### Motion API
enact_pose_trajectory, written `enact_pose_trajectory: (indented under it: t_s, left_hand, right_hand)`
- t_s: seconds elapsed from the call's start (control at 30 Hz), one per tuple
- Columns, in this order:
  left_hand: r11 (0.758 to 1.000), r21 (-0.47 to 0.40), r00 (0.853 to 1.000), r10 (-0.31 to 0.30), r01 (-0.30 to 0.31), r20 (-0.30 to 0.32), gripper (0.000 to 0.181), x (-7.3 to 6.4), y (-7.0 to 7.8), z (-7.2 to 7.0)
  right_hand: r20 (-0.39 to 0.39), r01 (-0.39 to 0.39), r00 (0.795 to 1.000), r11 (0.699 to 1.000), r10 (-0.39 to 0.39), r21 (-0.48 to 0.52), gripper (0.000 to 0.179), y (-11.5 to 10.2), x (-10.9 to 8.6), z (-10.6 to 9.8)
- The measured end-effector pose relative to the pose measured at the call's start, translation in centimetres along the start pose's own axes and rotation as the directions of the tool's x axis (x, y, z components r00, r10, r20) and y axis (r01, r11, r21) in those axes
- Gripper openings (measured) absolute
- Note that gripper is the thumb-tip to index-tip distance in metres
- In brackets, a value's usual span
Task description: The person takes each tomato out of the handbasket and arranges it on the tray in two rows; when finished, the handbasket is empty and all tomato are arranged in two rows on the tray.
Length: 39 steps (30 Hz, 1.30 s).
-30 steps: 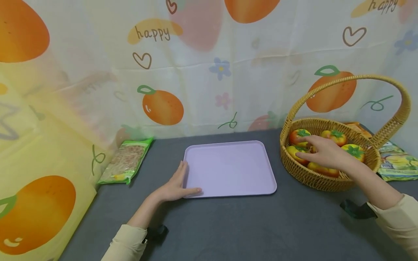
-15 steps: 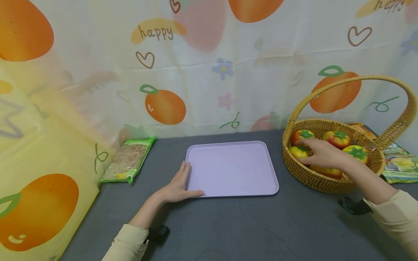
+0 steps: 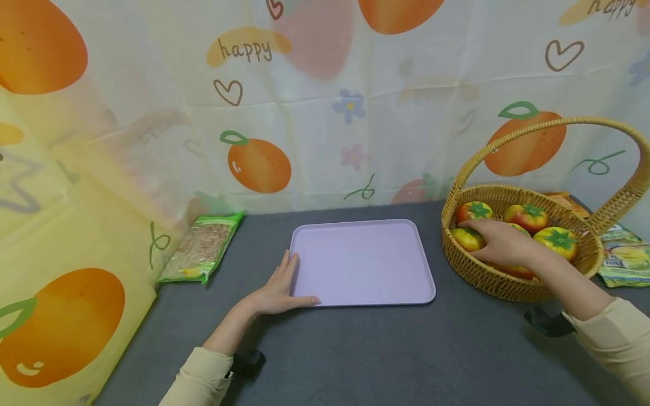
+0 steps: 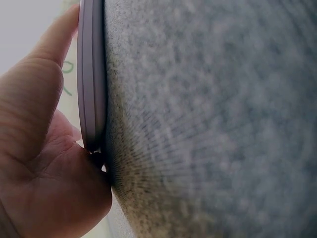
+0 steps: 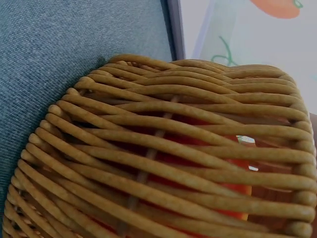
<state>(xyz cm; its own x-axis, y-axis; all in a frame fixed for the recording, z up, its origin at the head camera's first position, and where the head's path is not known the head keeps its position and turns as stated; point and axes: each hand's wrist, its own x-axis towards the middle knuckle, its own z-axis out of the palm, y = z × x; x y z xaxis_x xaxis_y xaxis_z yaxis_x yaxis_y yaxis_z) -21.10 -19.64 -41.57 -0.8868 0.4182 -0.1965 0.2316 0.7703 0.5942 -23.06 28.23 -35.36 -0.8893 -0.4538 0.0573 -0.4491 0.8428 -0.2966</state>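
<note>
In the head view my left hand point(image 3: 276, 292) rests at the near left corner of a lilac tray point(image 3: 363, 262). Its thumb lies along the front rim and its straight fingers along the left side; the left wrist view shows the tray edge point(image 4: 91, 74) against the hand. On the right, my right hand point(image 3: 508, 242) reaches into a wicker basket point(image 3: 497, 287) of several red-and-yellow tomatoes. Thumb and index finger lie on either side of a yellow tomato point(image 3: 467, 239) at the basket's left; the other fingertips are hidden. Basket weave point(image 5: 163, 129) fills most of the right wrist view.
A tall basket handle point(image 3: 548, 125) arches above the right hand. Behind the basket's right side lies a green-and-yellow packet point(image 3: 627, 259). A clear green-edged bag point(image 3: 203, 248) is at the left. A fruit-print cloth point(image 3: 315, 141) hangs behind the dark grey table point(image 3: 376, 355).
My right hand has lowered deeper into the basket, its thumb and fingers closing around the yellow tomato. The left hand has stayed at the tray corner, and the view has shifted slightly.
</note>
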Motion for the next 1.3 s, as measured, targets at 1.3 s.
enact_pose_trajectory:
  t_s: [1.3]
  left_hand:
    - [0.998, 0.042, 0.999, 0.049, -0.048, -0.013, 0.118, -0.4, -0.5, 0.1]
  right_hand:
    - [-0.307, -0.186, 0.926, 0.974, 0.219, 0.132, 0.083, -2.5, -3.2, -0.5]
